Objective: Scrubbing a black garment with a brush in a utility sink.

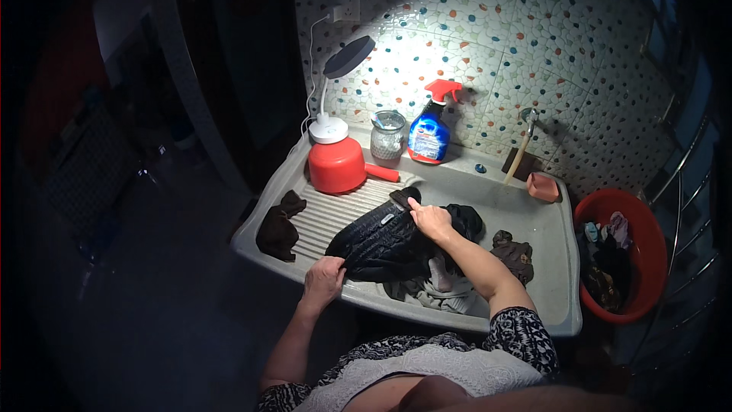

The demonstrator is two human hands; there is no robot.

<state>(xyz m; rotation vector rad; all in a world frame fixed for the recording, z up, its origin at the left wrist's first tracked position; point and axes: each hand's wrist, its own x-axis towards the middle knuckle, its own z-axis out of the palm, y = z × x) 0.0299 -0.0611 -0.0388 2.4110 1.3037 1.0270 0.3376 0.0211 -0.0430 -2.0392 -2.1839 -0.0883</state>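
A wet black garment (372, 240) is spread over the ribbed washboard (320, 214) of a stone laundry sink (549, 274). My left hand (325, 281) grips its near left edge by the sink's front rim. In my right hand (430, 220) is a dark scrubbing brush (401, 199), pressed on the garment's far end; the fingers partly cover it. Pale wet clothes (437, 297) lie in the basin under the black cloth. A crumpled brown cloth (513, 256) rests to the right, and another dark brown cloth (279, 232) lies left on the washboard.
A lit desk lamp (329, 127) stands on an upturned red ladle (336, 165). Behind are a glass jar (388, 136), a blue spray bottle (429, 133), a tap (532, 117) with a hose and a pink soap box (542, 187). A red bucket (652, 274) of clothes is right.
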